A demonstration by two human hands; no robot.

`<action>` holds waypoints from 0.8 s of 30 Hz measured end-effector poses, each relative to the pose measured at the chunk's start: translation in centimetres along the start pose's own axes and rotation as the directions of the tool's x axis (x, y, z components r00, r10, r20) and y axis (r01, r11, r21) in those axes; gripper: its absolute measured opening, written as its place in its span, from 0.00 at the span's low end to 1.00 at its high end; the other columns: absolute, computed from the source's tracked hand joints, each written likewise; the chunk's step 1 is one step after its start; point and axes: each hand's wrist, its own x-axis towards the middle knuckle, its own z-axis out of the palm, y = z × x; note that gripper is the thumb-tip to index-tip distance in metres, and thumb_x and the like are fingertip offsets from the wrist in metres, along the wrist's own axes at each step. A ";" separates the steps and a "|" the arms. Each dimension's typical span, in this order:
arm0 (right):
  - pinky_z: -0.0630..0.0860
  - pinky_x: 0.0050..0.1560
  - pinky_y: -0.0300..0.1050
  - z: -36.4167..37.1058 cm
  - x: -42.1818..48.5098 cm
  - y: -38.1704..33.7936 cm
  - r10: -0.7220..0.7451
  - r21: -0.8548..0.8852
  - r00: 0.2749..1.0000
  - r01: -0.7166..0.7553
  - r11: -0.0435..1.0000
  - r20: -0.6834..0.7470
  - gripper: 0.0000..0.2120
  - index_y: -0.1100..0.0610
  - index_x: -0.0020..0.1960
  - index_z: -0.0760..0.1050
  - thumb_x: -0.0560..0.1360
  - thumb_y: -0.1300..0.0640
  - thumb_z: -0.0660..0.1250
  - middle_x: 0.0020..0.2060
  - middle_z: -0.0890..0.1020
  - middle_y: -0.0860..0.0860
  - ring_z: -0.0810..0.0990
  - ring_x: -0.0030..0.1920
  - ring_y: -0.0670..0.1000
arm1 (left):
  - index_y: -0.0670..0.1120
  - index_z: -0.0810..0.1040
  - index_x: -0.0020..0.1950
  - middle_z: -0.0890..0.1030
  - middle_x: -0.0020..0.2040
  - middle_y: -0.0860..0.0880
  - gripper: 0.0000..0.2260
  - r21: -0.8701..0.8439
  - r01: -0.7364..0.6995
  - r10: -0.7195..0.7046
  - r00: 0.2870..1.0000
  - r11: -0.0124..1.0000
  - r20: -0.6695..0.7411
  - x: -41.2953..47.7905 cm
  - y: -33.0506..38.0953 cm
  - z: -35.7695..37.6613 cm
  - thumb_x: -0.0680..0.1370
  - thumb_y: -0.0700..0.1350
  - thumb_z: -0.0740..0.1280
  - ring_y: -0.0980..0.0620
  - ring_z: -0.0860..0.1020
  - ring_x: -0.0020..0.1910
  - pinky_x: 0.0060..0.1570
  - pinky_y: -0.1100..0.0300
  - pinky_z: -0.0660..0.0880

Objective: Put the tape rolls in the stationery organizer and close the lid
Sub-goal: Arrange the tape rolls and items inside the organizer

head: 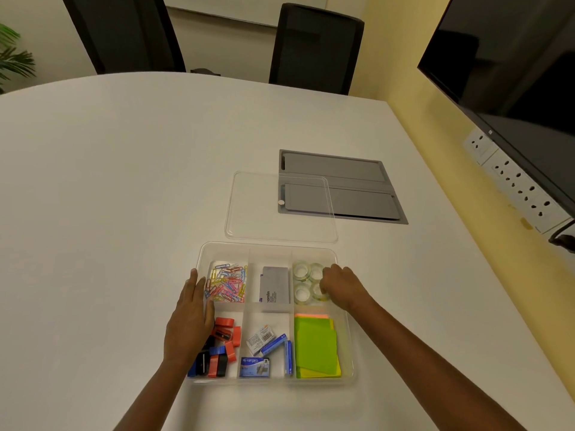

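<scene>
The white table point(124, 181) carries the clear stationery organizer point(348, 337), and beyond both hands the loose transparent lid point(249, 213) lies flat, partly over a grey floor-box hatch point(357, 181), within reach for closing. The left hand point(189, 318) rests open and flat against the organizer's left wall, likely to steady it. The right hand point(342, 287) is curled in the far right compartment with its fingertips touching the tape rolls point(306, 283); whether it pinches one I cannot tell.

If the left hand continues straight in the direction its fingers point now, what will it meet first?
Probably nothing soon. The left hand lies along the organizer's left wall, fingers pointing away from the person. Ahead is bare table; the clear lid sits to the right of that line.
</scene>
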 end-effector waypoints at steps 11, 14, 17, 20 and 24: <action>0.68 0.62 0.50 0.7 0.8 -0.8 0.008 0.231 0.998 0.005 0.973 -0.057 0.23 0.56 0.67 0.69 0.75 0.70 0.57 0.64 0.75 0.58 0.73 0.64 0.57 | 0.44 0.60 0.71 0.58 0.76 0.44 0.21 0.009 0.012 -0.012 1.000 1.000 0.006 0.2 -0.1 0.2 0.78 0.43 0.58 0.42 0.63 0.72 0.61 0.43 0.72; 0.68 0.60 0.52 1.1 1.5 -2.4 -0.089 0.213 0.994 0.099 0.972 -0.056 0.23 0.56 0.68 0.68 0.76 0.69 0.58 0.65 0.73 0.58 0.71 0.64 0.58 | 0.44 0.61 0.71 0.58 0.76 0.45 0.21 0.005 0.013 -0.013 1.000 1.000 0.005 0.1 -0.1 0.2 0.78 0.43 0.59 0.42 0.63 0.72 0.61 0.43 0.72; 0.69 0.59 0.54 1.4 1.9 -2.7 -0.103 0.160 0.993 0.110 0.981 -0.052 0.23 0.56 0.69 0.66 0.76 0.70 0.57 0.65 0.71 0.58 0.69 0.64 0.58 | 0.44 0.60 0.71 0.58 0.76 0.45 0.21 -0.016 0.020 -0.020 1.000 1.000 0.005 0.1 -0.1 0.1 0.79 0.44 0.58 0.43 0.64 0.72 0.62 0.43 0.71; 0.68 0.60 0.54 1.3 1.8 -2.0 -0.138 0.070 0.989 0.142 0.987 -0.057 0.21 0.55 0.68 0.66 0.77 0.67 0.57 0.66 0.70 0.57 0.69 0.65 0.58 | 0.44 0.60 0.71 0.58 0.76 0.44 0.21 -0.026 0.019 -0.019 1.000 0.999 0.003 0.1 -0.1 0.1 0.79 0.44 0.58 0.42 0.64 0.72 0.62 0.43 0.71; 0.68 0.60 0.55 1.2 1.7 -1.7 -0.183 0.020 0.982 0.184 0.983 -0.047 0.22 0.54 0.70 0.64 0.78 0.67 0.56 0.68 0.69 0.56 0.68 0.66 0.58 | 0.44 0.61 0.71 0.59 0.76 0.44 0.20 -0.028 0.005 -0.005 1.000 1.000 -0.005 0.2 -0.2 0.1 0.79 0.43 0.59 0.42 0.65 0.71 0.61 0.44 0.72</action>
